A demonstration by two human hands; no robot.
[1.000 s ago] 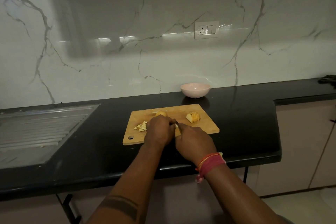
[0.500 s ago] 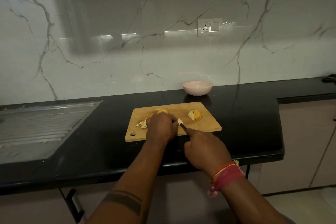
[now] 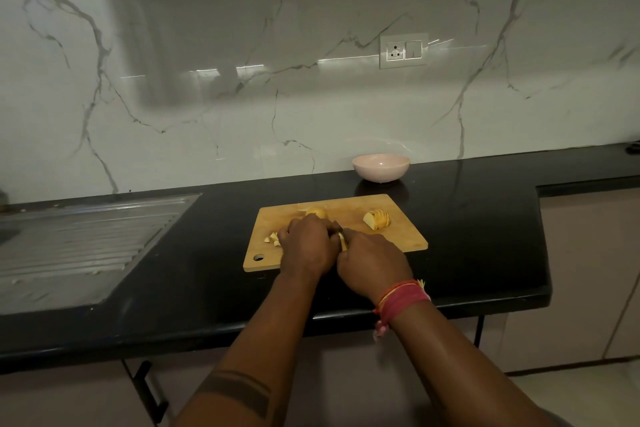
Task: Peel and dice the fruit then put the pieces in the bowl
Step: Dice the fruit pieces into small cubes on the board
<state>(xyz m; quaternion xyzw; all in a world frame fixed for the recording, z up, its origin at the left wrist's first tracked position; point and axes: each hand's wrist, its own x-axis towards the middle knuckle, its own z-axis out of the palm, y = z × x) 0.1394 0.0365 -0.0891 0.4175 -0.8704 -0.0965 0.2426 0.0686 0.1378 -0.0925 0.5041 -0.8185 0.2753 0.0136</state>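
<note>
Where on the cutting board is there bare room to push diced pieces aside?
Free: the cutting board's right front, below the sliced fruit wedge, and the near-left corner around its hanging hole. Crowded: the middle, where the left hand and right hand work beside the diced pieces.

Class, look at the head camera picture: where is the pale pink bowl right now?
The pale pink bowl sits on the black countertop against the marble wall, just behind the wooden cutting board's far right corner.
</note>
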